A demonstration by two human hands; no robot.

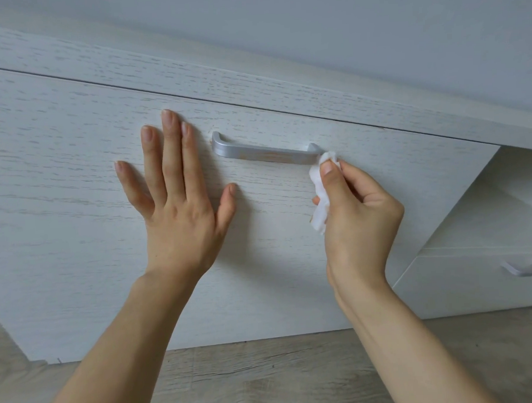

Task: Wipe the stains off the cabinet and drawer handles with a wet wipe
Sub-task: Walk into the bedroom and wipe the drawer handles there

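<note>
Silver handle [265,152] w/ brownish smears; R hand [356,215] fingers pinch wet wipe [321,195], L hand [175,200] splayed flat.

Count: 2 hands, 1 wipe, 2 handles, 2 drawer fronts.

Hands: 1 left hand [178,206] flat w/ 5 fingers spread on the big drawer front [72,180], 1 right hand [358,215] pinching 1 white wet wipe [321,195]. Handles: 1 silver handle [265,150] on the big front, w/ brownish stain marks, plus 1 small handle [525,268] lower right on the 2nd drawer front [466,286]. Also 1 cabinet top edge [252,75], 1 wood floor [267,377], 1 wall [372,26].
</note>
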